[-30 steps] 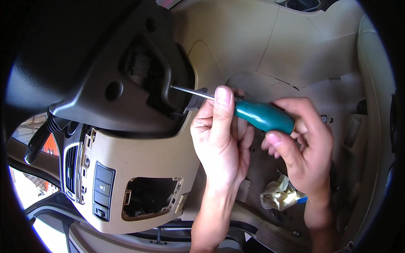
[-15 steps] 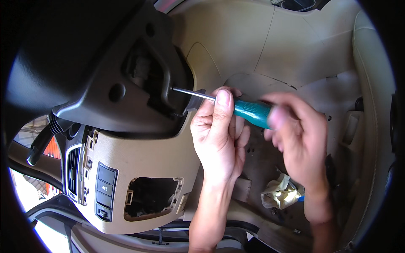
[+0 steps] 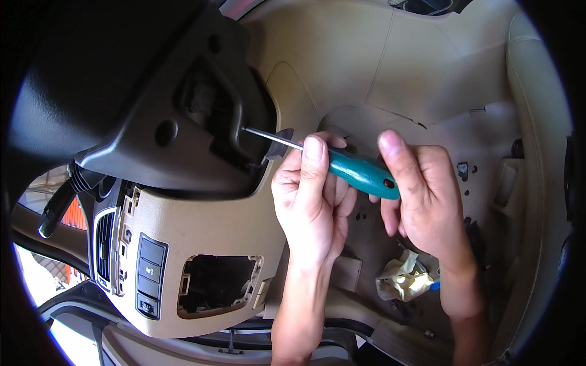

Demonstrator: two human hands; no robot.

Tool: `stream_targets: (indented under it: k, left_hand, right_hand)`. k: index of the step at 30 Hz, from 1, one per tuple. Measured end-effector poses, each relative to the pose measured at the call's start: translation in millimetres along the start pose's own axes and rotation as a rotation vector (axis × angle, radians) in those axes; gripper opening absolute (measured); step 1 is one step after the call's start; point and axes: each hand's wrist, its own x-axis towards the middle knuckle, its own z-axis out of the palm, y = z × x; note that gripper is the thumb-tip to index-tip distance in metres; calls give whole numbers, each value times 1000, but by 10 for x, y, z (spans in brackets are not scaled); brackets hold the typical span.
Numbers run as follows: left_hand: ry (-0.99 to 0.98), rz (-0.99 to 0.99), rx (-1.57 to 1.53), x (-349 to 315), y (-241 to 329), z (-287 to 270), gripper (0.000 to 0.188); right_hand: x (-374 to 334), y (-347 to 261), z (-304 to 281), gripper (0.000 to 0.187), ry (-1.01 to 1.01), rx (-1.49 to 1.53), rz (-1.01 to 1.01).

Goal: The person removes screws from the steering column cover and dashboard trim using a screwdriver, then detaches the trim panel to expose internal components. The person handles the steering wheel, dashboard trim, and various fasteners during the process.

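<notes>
A screwdriver with a green handle and thin metal shank slants across the middle of the view. Its tip meets a small hole in the curved rim of an opening in the black steering column cover. My left hand pinches the screwdriver where shank and handle join, thumb on top. Beside the butt of the handle is my right hand, its thumb raised and apart from the bent fingers. Some of those fingertips are hidden behind the handle end, so light contact there cannot be ruled out.
Below the column is a beige dashboard panel with a rectangular cutout and a black switch strip. A stalk lever sticks out at left. A crumpled pale cloth or bag lies on the floor, with a beige seat at right.
My right hand's thumb has lifted off the handle end and its grip has loosened. The screwdriver handle has turned. My left hand still pinches it, and the tip stays at the hole.
</notes>
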Motion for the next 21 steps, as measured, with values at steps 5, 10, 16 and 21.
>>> stream_targets:
  k: [5, 10, 16, 21]
  left_hand:
    - [34, -12, -24, 2, 15, 7, 37]
    - [66, 4, 82, -1, 26, 55, 44]
    - [77, -49, -23, -31, 30, 96, 30]
    - [121, -3, 26, 19, 38, 82, 33]
  right_hand:
    - [30, 144, 46, 31, 302, -248, -735]
    - [-9, 119, 38, 26, 107, -23, -308]
    - [-33, 125, 32, 47, 9, 88, -20]
    - [12, 328, -55, 33, 198, -287, -655]
